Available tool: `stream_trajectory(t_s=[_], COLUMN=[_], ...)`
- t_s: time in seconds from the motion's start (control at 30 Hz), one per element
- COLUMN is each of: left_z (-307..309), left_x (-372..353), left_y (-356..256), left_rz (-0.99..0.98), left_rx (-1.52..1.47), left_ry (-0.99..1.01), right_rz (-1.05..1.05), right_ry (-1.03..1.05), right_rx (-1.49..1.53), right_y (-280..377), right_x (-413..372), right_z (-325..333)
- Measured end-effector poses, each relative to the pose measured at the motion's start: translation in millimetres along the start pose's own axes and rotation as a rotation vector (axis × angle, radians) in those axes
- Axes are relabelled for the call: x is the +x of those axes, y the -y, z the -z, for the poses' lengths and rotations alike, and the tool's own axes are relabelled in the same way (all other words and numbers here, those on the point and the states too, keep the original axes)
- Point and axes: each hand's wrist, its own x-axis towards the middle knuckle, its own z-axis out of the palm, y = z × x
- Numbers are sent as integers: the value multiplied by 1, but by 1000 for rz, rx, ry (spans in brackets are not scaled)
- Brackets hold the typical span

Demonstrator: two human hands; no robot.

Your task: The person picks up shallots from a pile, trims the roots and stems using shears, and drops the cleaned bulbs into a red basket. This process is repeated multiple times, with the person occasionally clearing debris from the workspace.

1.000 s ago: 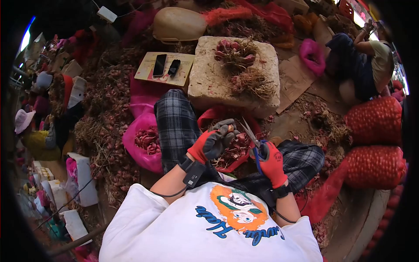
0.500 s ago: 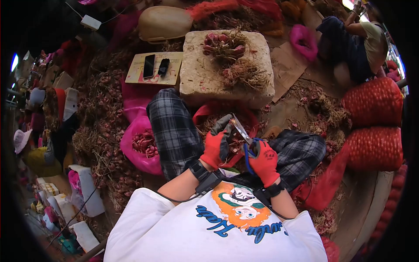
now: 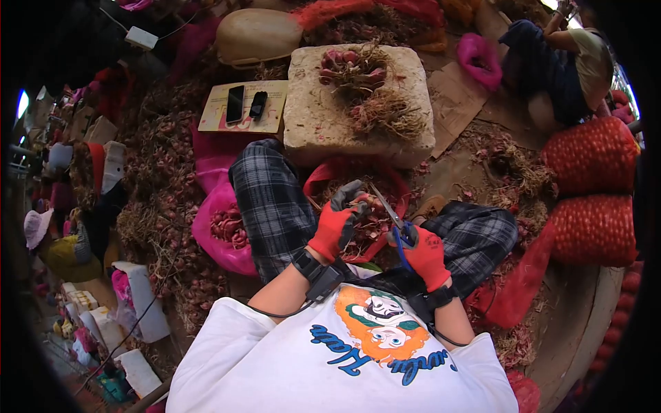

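Observation:
My left hand [image 3: 337,220], in a red glove with grey fingers, is closed in a pinch on a small shallot [image 3: 362,200], mostly covered by the fingertips. My right hand [image 3: 423,255], in a matching glove, grips blue-handled scissors [image 3: 397,217]. Their blades point up and left, slightly apart, just right of the left fingertips. Both hands are above a red bag [image 3: 318,177] of shallots and dry stalks between my knees. Beyond it, a bunch of shallots [image 3: 354,67] and a tangle of dry roots [image 3: 389,115] lie on a pale foam block [image 3: 310,103].
A pink bag [image 3: 206,237] of shallots stands by my left knee, beside a wide heap of shallots [image 3: 165,172]. Two phone-like devices lie on a yellow board [image 3: 213,110]. Filled red net sacks [image 3: 592,162] are stacked at right. Another person [image 3: 558,69] sits at upper right.
My right hand and the scissors have moved slightly down and right, away from the left fingertips. My left hand has turned a little and shifted slightly left.

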Motion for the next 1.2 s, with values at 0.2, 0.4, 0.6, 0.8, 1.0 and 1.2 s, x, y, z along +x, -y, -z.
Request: stream_trajectory(t_s=[0.2,0.4,0.6,0.8,1.0,1.2], left_z=[6,11,10,5,8,1], left_x=[1,2,0,-4,-8,-29], left_y=[-3,-1,-4,-8,-14,-59], left_rz=[-20,39,127,109,89,-133], left_rx=[210,174,47,33,100,277], left_ry=[78,90,104,174,237,166], right_rz=[113,26,138,152,76,50], right_ry=[-62,8,-51,-66,5,11], right_rx=[-89,-32,-117,-91,-62,20], right_y=[-2,-8,-6,-1,-4,-9], right_x=[-3,-5,-7,-7,-10,-8], right_z=[-1,-1,1,2,6,13])
